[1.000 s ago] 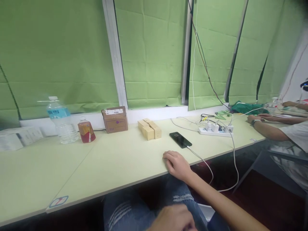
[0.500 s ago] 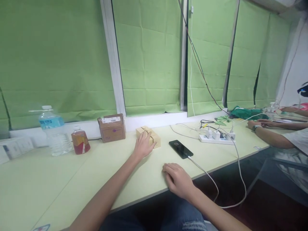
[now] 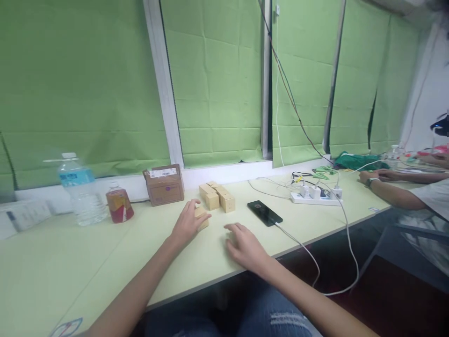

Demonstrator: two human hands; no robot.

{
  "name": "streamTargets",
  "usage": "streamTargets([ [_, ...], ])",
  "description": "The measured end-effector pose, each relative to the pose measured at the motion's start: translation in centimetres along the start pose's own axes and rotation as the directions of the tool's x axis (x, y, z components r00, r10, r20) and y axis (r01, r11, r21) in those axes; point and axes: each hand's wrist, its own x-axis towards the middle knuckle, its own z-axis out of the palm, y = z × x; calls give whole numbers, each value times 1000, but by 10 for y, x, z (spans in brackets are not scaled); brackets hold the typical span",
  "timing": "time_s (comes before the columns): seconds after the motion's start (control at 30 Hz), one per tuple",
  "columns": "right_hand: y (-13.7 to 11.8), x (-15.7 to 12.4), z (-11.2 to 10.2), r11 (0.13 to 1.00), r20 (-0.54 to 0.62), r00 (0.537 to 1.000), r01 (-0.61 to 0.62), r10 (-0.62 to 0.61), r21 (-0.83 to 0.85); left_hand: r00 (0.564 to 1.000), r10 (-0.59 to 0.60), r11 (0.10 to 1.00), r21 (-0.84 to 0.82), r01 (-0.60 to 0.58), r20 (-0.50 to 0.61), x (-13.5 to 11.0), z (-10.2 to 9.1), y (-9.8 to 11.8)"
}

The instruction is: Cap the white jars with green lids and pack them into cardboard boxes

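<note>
My left hand [image 3: 187, 223] is closed around a light wooden block [image 3: 202, 219] on the table, thumb on its near right side and fingers over the far end. Part of that block is hidden by the hand. Just beyond it stands a group of similar wooden blocks [image 3: 227, 202], set close together with narrow gaps between some of them. My right hand [image 3: 245, 245] hovers or rests near the table's front edge, its fingers apart and slightly bent, holding nothing. It is to the right of the held block and does not touch it.
A phone [image 3: 264, 213] on a white cable lies right of the blocks. Behind it is a power strip [image 3: 315, 200] with chargers. A cardboard box [image 3: 164, 187], a red drink bottle [image 3: 119, 204] and a large water bottle [image 3: 82, 196] stand left. Another person's arm [image 3: 396, 191] rests at far right.
My left hand has drawn one wooden block away from the group, toward me and to the left. My right hand has moved forward and left, and its fingers have opened.
</note>
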Motion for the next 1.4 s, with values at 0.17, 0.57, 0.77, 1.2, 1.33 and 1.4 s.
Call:
streamTargets([
  [0.17,-28,89,45,990,106,992,79,-66,-120,956,-254,933,-299,201,-149,10,17,-6],
  [0.57,27,116,75,996,-15,996,84,-84,8,974,-145,809,-547,217,173,3,26,-23],
  [0.77,38,115,63,975,42,976,216,-214,-50,976,-84,848,-500,175,199,0,29,-24],
  [1.2,58,80,18,959,46,989,146,-139,-242,968,92,867,-496,37,233,4,69,14],
  [1.33,59,82,19,974,44,986,169,-164,-152,967,72,864,-499,61,243,6,65,9],
  [1.4,60,83,20,974,61,980,195,-190,-115,971,55,876,-478,65,232,2,62,7],
])
